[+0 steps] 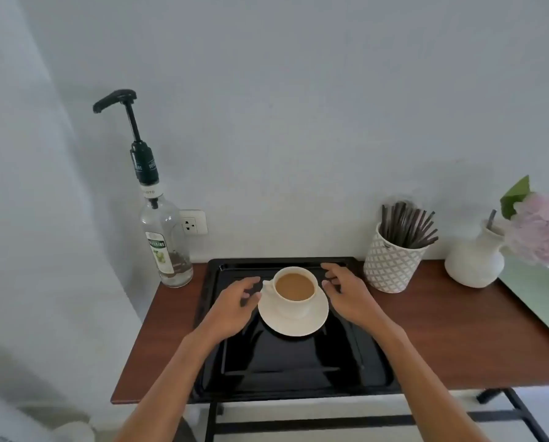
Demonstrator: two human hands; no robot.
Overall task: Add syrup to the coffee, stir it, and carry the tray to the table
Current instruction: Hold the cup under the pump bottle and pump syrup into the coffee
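Note:
A white cup of milky coffee [294, 290] stands on a white saucer [294, 323], set toward the back of a black tray [286, 374]. My left hand [231, 309] hovers open just left of the saucer, fingers spread near the cup's handle. My right hand [346, 290] hovers open just right of the cup, fingers apart and holding nothing. A clear syrup bottle [168, 247] with a tall black pump stands at the table's back left corner. A patterned white holder of dark stir sticks [394, 253] is at the tray's back right.
The tray rests on a brown wooden table [458, 339] against a white wall. A white vase [475, 260] with pink flowers stands at the far right, beside a pale green surface [544, 298]. A wall socket [193, 222] is behind the bottle.

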